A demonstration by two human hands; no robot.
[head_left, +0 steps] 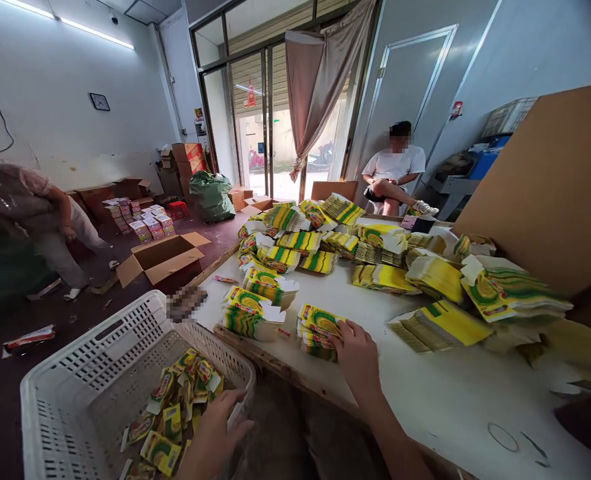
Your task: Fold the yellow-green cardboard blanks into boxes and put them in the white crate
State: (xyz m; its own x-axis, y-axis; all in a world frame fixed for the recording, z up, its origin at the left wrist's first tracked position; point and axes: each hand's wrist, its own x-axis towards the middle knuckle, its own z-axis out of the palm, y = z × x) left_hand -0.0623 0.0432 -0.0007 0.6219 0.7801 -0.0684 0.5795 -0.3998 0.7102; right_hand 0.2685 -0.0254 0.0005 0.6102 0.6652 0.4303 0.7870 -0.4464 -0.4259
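Note:
My right hand (358, 355) rests at the right end of a small stack of yellow-and-green flat cartons (316, 329) on the table, its fingers and thumb closed on the edge. Over the near side of a white plastic basket (140, 303), my left hand (216, 427) has its thumb and fingers apart, with nothing visible in them. Several small yellow-and-green cartons (173, 420) lie jumbled in that basket. Just left of my right hand's stack stand two more stacks, one nearer (250, 317) and one behind (270, 287).
Heaped bundles of flat cartons (300, 240) cover the far side of the white table (365, 413). A rubber band (502, 437) lies at the right. An open cardboard box (165, 260) sits on the floor; one person (395, 163) sits behind, another (40, 213) bends at left.

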